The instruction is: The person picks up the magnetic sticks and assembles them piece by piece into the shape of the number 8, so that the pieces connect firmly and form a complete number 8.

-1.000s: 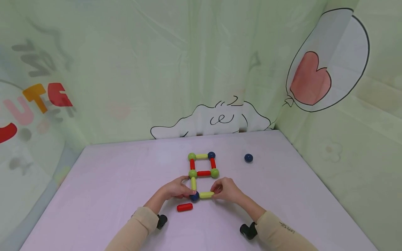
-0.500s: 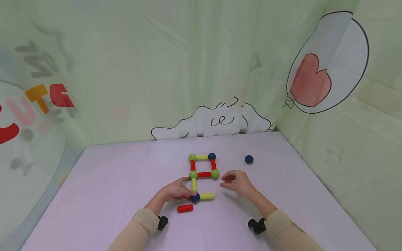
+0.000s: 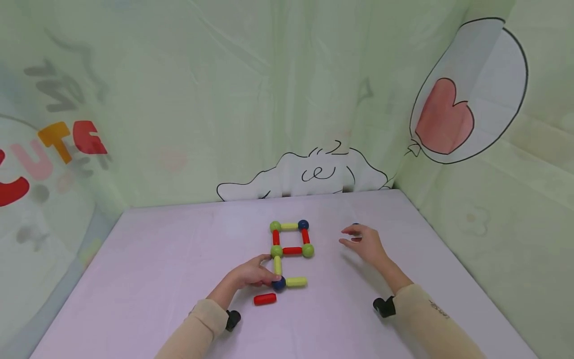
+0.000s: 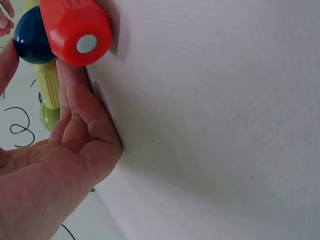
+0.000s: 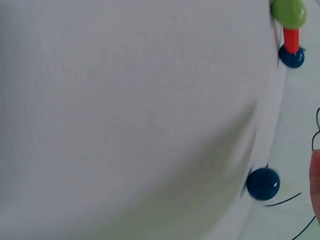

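Note:
My left hand (image 3: 253,273) holds the dark blue ball (image 3: 279,284) at the near corner of a flat frame of magnetic sticks and balls, its thumb against the ball. A yellow stick (image 3: 278,267) runs from that ball to a green ball (image 3: 276,251); another yellow stick (image 3: 296,282) points right with its far end free. Beyond lies a closed square with red sticks (image 3: 293,251). My right hand (image 3: 368,245) is in the air, thumb and fingers apart with nothing between them, near a loose dark blue ball (image 5: 263,184). In the head view it mostly hides that ball.
A loose red stick (image 3: 265,299) lies just in front of the held ball, close to my left hand. The pale table (image 3: 179,239) meets a printed curtain (image 3: 188,124) at the back and sides.
My right hand has let go of the right-pointing yellow stick and moved right and away from me, to the loose blue ball. The left hand stays in place.

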Tool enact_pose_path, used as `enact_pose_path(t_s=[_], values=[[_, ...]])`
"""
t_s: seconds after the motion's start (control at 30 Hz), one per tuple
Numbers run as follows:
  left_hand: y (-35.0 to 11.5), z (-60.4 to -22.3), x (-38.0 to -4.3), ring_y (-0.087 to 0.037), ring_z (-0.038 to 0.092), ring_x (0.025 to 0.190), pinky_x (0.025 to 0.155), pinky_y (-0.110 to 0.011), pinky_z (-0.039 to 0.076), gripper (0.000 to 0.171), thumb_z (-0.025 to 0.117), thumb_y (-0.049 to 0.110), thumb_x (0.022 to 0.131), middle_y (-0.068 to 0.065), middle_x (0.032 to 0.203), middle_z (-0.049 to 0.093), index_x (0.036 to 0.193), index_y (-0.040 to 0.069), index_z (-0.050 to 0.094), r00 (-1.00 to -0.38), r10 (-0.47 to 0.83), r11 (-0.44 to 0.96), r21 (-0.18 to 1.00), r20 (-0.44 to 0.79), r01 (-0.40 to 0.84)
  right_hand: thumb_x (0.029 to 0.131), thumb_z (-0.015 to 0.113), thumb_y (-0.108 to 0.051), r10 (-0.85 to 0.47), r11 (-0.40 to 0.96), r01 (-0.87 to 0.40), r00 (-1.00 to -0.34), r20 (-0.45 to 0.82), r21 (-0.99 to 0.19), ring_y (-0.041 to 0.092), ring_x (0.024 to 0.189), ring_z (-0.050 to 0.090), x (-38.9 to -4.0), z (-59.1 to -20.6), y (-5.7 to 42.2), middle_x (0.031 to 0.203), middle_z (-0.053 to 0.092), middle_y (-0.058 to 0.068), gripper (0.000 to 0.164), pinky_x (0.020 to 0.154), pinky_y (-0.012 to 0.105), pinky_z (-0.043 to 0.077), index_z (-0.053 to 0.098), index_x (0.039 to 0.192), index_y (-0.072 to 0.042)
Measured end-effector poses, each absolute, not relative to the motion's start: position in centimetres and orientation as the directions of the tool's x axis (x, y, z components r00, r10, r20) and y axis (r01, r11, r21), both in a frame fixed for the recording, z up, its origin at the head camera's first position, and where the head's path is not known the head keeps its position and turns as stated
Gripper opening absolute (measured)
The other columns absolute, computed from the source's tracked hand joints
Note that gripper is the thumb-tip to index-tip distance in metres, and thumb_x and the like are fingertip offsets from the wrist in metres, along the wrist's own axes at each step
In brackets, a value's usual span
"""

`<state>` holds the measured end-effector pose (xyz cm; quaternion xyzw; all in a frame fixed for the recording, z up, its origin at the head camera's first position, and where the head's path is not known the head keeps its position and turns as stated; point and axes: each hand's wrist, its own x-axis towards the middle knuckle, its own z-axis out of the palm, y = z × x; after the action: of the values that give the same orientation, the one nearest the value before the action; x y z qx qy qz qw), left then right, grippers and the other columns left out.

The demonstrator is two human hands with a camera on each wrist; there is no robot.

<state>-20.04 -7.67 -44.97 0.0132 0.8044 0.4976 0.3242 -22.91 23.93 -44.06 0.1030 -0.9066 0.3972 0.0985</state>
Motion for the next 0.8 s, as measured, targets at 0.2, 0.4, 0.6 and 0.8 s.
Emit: enact_pose_path(t_s=[0.2, 0.4, 0.6, 0.8], values=[[-7.4, -45.0, -20.0, -0.018, 0.054, 0.076, 0.069, -0.029, 0.044, 0.078, 0.071, 0.025, 0.08, -0.007, 0.083, 0.061, 0.141, 0.004, 0.027, -0.793, 0.343, 0.507, 0.81, -0.503, -0.294, 0.077, 0.071, -0.004, -0.053, 0.703, -0.273, -0.941, 0.335, -0.657, 0.039, 0.096, 0.054, -24.5, -44.4, 25.9, 0.103, 0.058, 0.026, 0.028, 0.077, 0.047, 0.048, 0.063, 0.101, 0.008], [-7.6, -45.0, -19.9, -0.018, 0.055, 0.077, 0.074, -0.032, 0.045, 0.077, 0.07, 0.025, 0.08, -0.006, 0.083, 0.062, 0.141, 0.004, 0.028, -0.795, 0.345, 0.511, 0.811, -0.499, -0.287, 0.078, 0.069, -0.003, -0.046, 0.752, -0.224, -0.956, 0.29, -0.62, 0.044, 0.109, 0.047, -25.6, -44.6, 26.9, 0.114, 0.054, 0.03, 0.034, 0.084, 0.051, 0.043, 0.06, 0.108, 0.01], [-7.8, -45.1, -19.9, -0.017, 0.056, 0.077, 0.072, -0.031, 0.044, 0.077, 0.07, 0.025, 0.08, -0.007, 0.083, 0.062, 0.141, 0.003, 0.027, -0.798, 0.352, 0.504, 0.817, -0.49, -0.28, 0.08, 0.066, -0.003, -0.048, 0.794, -0.167, -0.976, 0.213, -0.585, 0.046, 0.107, 0.048, -26.2, -44.8, 26.8, 0.114, 0.054, 0.032, 0.034, 0.088, 0.052, 0.039, 0.058, 0.11, 0.012], [-7.7, -45.3, -20.0, -0.016, 0.056, 0.075, 0.069, -0.029, 0.043, 0.078, 0.07, 0.025, 0.081, -0.006, 0.083, 0.062, 0.141, 0.003, 0.027, -0.793, 0.362, 0.499, 0.82, -0.49, -0.279, 0.08, 0.065, 0.001, -0.036, 0.801, -0.128, -0.986, 0.166, -0.585, 0.039, 0.09, 0.057, -26.4, -45.1, 26.6, 0.103, 0.06, 0.029, 0.024, 0.076, 0.046, 0.046, 0.062, 0.101, 0.011]])
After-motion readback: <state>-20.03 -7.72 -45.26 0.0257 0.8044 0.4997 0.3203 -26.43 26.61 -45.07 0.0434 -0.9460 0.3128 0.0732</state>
